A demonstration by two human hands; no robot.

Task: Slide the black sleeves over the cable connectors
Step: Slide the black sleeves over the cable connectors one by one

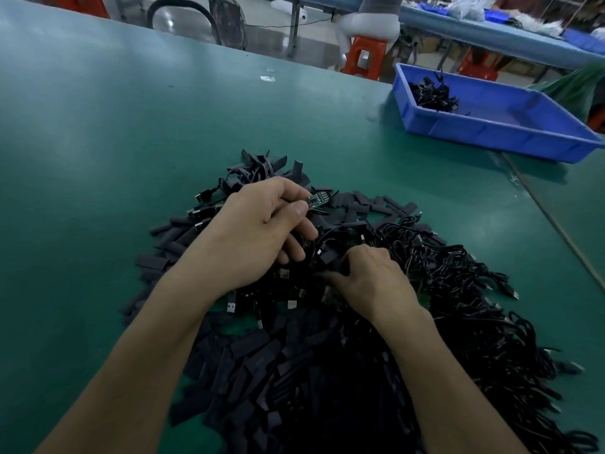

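Where the hands meet: over a dark heap at the bench's (98,126) near edge, about midway along it
Left hand (258,231): grasping; thumb and forefinger pinch a small bare connector board (316,202) just above the heap, the other fingers curled beneath
Right hand (370,280): fingers curled down into the tangle; whether it grips anything cannot be told
Black sleeves (248,371): loose flat pieces piled on the heap's left and near sides, more scattered along its far side
Cables (458,290): black tangle on the heap's right, running toward the near right corner, metal plugs showing among them
Blue tray (491,139): toward the far right corner, well apart from the heap, a cable bunch (432,96) in its far left corner
Red stool (363,57): beyond the far edge
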